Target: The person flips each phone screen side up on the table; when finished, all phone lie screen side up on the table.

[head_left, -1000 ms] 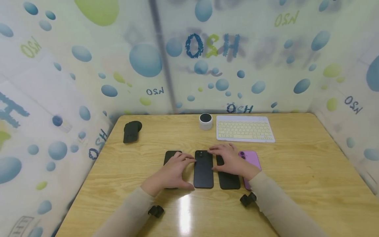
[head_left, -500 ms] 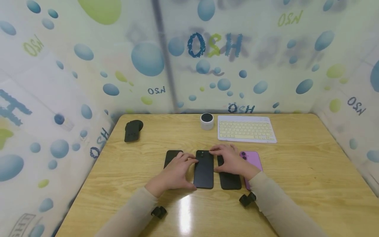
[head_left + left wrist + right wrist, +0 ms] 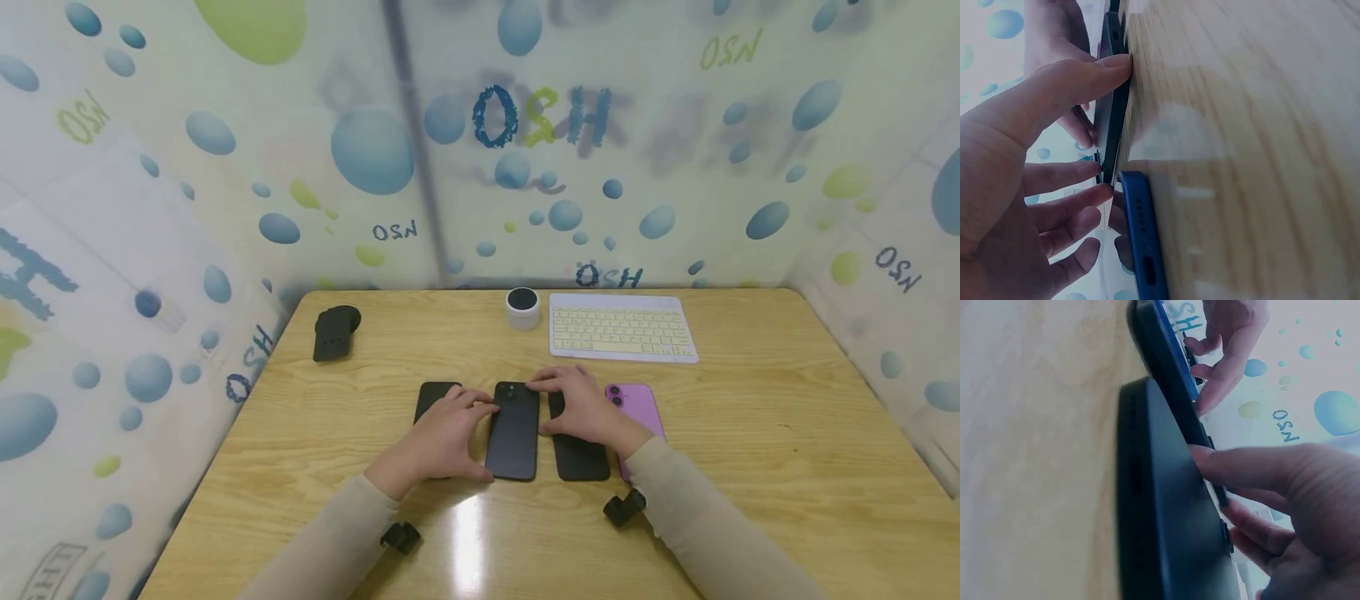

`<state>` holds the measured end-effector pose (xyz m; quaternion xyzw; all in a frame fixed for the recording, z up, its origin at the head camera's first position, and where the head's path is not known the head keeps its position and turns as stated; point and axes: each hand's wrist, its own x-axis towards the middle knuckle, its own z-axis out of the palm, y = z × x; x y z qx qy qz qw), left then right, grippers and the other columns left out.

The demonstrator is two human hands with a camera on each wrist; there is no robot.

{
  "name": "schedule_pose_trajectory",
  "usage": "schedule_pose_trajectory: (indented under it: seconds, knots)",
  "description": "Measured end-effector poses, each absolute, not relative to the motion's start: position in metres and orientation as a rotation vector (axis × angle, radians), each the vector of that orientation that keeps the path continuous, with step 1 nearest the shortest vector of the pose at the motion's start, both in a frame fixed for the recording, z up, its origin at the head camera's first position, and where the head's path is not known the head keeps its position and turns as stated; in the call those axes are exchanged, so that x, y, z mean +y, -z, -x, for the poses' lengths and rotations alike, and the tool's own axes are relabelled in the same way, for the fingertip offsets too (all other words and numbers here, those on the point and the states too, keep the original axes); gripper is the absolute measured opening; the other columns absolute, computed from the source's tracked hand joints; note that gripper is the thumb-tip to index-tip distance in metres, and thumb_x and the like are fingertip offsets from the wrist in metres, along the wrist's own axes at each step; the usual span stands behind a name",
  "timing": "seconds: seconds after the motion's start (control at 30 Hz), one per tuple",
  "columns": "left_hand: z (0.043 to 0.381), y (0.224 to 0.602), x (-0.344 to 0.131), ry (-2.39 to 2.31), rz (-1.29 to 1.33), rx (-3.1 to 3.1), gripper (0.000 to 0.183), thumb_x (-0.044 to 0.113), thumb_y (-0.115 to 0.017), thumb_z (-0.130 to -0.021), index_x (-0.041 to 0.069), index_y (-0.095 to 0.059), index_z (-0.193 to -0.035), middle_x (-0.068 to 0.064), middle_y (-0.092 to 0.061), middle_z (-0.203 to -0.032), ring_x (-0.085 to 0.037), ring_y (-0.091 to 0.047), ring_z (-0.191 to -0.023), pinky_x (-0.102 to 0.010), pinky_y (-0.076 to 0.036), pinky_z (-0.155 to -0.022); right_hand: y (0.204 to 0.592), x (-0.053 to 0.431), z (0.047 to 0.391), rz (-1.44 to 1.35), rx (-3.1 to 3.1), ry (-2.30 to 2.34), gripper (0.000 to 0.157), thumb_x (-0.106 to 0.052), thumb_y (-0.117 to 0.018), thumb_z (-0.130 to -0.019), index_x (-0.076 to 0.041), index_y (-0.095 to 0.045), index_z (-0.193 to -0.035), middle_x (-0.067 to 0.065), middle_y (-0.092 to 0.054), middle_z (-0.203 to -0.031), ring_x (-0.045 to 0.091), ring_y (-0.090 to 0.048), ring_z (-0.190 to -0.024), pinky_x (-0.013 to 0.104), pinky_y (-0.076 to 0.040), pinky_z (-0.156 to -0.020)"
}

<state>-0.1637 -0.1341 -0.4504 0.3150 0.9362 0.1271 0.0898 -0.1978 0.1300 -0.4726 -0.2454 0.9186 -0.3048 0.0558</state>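
2 hands (image 3: 450, 436) (image 3: 583, 407) touch dark phone (image 3: 513, 435); white cylinder (image 3: 522, 317) beyond.

- Table (image 3: 750, 433): grained wood, glossy, with a bright reflected streak.
- Middle black phone (image 3: 512, 442): smooth, nearly matt back.
- Pink phone (image 3: 637, 404): smooth back.
- Keyboard (image 3: 622, 329): apparently matt plastic.
- Sleeves (image 3: 330, 533): soft, matt cloth.

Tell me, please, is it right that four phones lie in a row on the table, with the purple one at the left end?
Not quite: the head view shows the purple phone at the right end of that row of four on the table.
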Motion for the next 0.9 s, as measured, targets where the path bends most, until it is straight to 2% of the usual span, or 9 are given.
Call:
schedule_pose_trajectory:
  seconds: [0.17, 0.47, 0.63, 0.9]
  knots:
    - [0.163, 0.452, -0.135, -0.388, -0.946, 2.787, 0.094, 0.057, -0.09, -0.067, 0.011, -0.061, -0.144, -0.004, -0.055, -0.15, -0.025, -0.049, -0.128, -0.044, -0.046, -0.108, 0.473, 0.129, 0.196, 0.742, 2.808, 0.983, 0.063, -0.017, -0.091, -0.076, -0.01, -0.07, -0.134, 0.01, -0.064, -0.14, 0.036, -0.05, -0.137, 0.067, -0.016, -0.121]
    - [0.163, 0.45, -0.134, -0.469, -0.99, 2.772, 0.091, 0.051, -0.092, -0.067, 0.017, -0.059, -0.144, -0.005, -0.055, -0.148, -0.023, -0.047, -0.121, -0.043, -0.048, -0.104, 0.466, 0.129, 0.193, 0.756, 2.847, 1.071, 0.065, -0.023, -0.093, -0.075, -0.012, -0.07, -0.135, 0.009, -0.064, -0.142, 0.036, -0.051, -0.137, 0.067, -0.024, -0.118]
    - [0.162, 0.449, -0.131, -0.531, -0.965, 2.749, 0.091, 0.049, -0.092, -0.068, 0.019, -0.056, -0.146, -0.005, -0.055, -0.149, -0.021, -0.047, -0.119, -0.041, -0.047, -0.103, 0.462, 0.127, 0.191, 0.749, 2.829, 1.152, 0.067, -0.023, -0.093, -0.075, -0.012, -0.068, -0.137, 0.009, -0.063, -0.142, 0.038, -0.051, -0.136, 0.067, -0.023, -0.117]
    - [0.16, 0.45, -0.132, -0.681, -0.935, 2.723, 0.095, 0.045, -0.094, -0.068, 0.021, -0.052, -0.15, 0.002, -0.058, -0.149, -0.017, -0.046, -0.117, -0.038, -0.047, -0.101, 0.461, 0.124, 0.189, 0.748, 2.822, 1.219, 0.074, -0.029, -0.094, -0.075, -0.014, -0.065, -0.141, 0.007, -0.061, -0.146, 0.038, -0.047, -0.14, 0.067, -0.021, -0.119]
